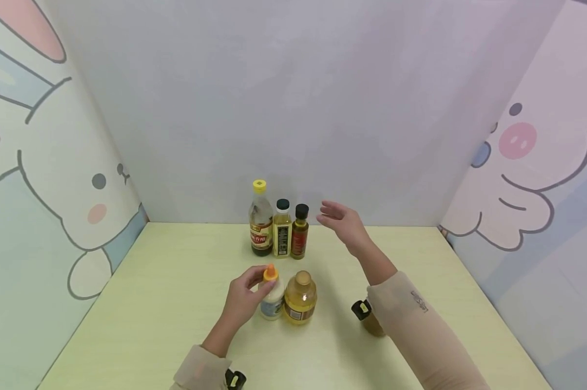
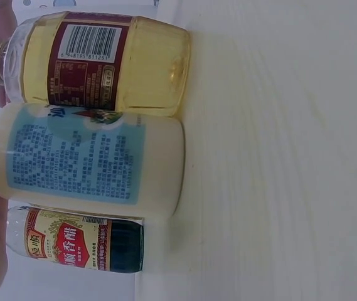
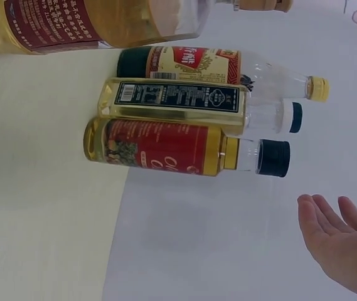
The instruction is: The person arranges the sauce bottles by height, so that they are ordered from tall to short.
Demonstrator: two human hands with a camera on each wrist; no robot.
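Note:
My left hand (image 1: pixel 243 297) pinches the orange and yellow cap of a white squeeze bottle (image 1: pixel 272 306) with a blue label, standing on the table. Touching or close beside it is a round golden oil bottle (image 1: pixel 300 299). My right hand (image 1: pixel 344 225) is raised with relaxed fingers, holding nothing, just right of a slim dark-capped bottle (image 1: pixel 299 238) with a red label. Left of that one stand a clear oil bottle (image 1: pixel 282 233) and a taller yellow-capped vinegar bottle (image 1: pixel 261 227). In the right wrist view my right hand (image 3: pixel 347 241) is apart from the caps.
A brown item (image 1: pixel 373 325) on the table is partly hidden under my right forearm. Behind the back row of bottles rises a plain wall (image 1: pixel 274 108). Side walls with cartoon figures border the pale table (image 1: pixel 176 276).

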